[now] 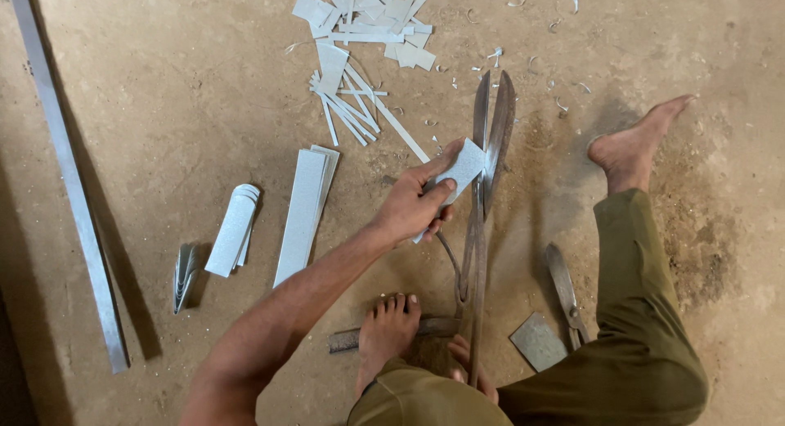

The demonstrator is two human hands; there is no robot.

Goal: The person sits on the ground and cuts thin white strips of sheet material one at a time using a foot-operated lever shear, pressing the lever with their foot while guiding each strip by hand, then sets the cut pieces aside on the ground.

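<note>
Holding a small metal sheet piece [460,169] in my left hand [413,207], fingers clamped on its near end, I have its far edge touching the open blades of the big shears [488,140]. From the shears, the piece lies just to the left, its long axis slanting up toward the blades, while the shears run straight away from me. My right hand [472,367] sits at the near end of the shears, by the handles, mostly hidden behind my knee; I cannot tell its grip. Left of the shears lie flat strips [304,211], and beyond them scrap offcuts [364,33].
</note>
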